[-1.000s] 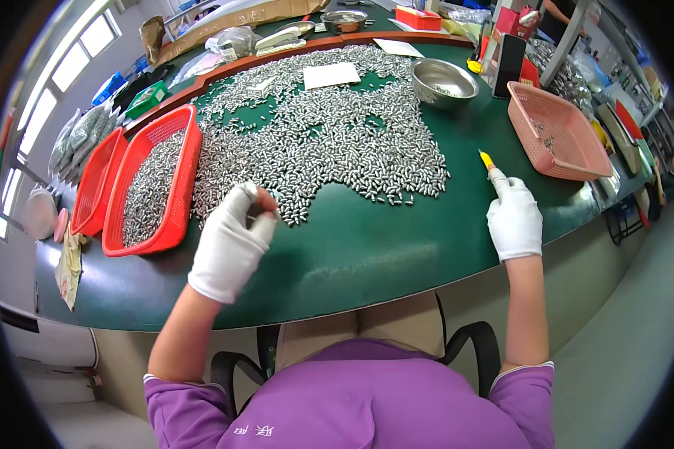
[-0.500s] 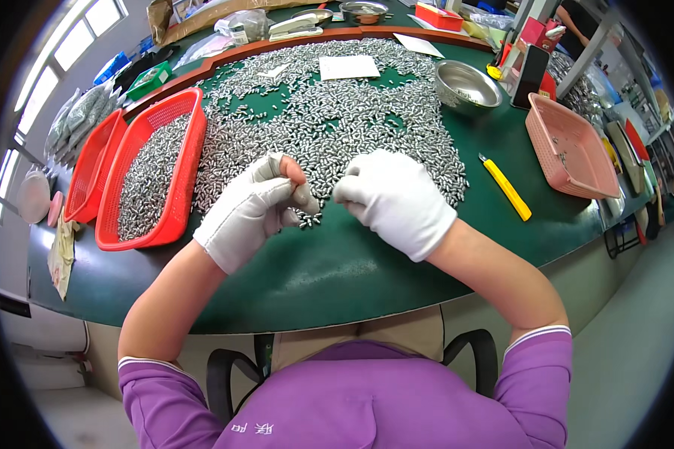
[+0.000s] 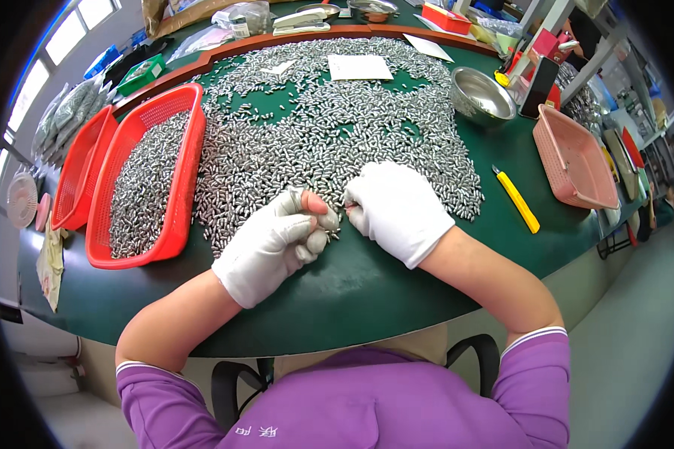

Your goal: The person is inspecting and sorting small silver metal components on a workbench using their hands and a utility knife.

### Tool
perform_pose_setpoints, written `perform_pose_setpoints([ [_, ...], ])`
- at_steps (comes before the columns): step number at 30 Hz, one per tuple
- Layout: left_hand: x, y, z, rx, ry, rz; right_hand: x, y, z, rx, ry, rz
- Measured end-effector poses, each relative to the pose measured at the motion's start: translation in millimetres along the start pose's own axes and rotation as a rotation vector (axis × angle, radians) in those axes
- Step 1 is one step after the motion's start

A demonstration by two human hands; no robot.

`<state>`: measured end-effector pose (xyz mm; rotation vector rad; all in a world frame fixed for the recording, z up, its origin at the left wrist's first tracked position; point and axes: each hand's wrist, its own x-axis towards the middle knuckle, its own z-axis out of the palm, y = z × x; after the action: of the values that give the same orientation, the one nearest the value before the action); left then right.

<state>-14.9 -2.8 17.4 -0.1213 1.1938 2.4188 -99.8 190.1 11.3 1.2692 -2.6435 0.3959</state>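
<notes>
A wide spread of small silver metal pieces [image 3: 277, 161], rounded and elongated, covers the green table in front of me. My left hand [image 3: 273, 243], in a white glove with a bare fingertip showing, is curled closed at the near edge of the spread. A few pieces show right beside its fingertips; whether any are gripped is hidden. My right hand [image 3: 397, 209], also white-gloved, hovers just beside it with thumb and forefinger pinched together. What lies in that pinch, if anything, is too small to make out. A narrow gap separates the two hands.
Left of the spread stands a red basket [image 3: 191, 172] filled with similar pieces, beside another red basket [image 3: 71, 202]. To the right are a yellow cutter [image 3: 518, 202], a steel bowl [image 3: 483, 97] and a pink basket [image 3: 577, 161]. White paper [image 3: 359, 67] rests on the pieces.
My left hand has moved right and its fingers are curled in more. The right hand remains pinched, turned slightly, and the gap between the hands is smaller. The whole view has shifted a little.
</notes>
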Motion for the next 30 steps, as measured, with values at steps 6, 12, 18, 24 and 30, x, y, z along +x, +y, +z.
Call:
perform_pose_setpoints([
  [6,-7.0,-2.5,8.5,0.084,0.129,-0.073,-6.5,-9.5,-12.2,0.628,0.054,0.149],
  [12,-7.2,-7.7,4.7,0.106,0.11,-0.105,-12.0,-20.6,-17.3,0.965,-0.041,0.249],
  [18,-5.0,-9.9,-0.7,0.217,0.091,-0.098,-13.2,-17.2,-13.6,1.019,-0.053,0.207],
  [24,-3.3,-9.6,0.7,0.123,0.111,-0.071,-6.9,-10.1,-13.6,0.659,0.287,-0.214],
  [30,-4.9,-10.8,-0.8,0.033,0.064,-0.06,-6.9,-11.6,-12.8,0.602,0.255,-0.23],
])
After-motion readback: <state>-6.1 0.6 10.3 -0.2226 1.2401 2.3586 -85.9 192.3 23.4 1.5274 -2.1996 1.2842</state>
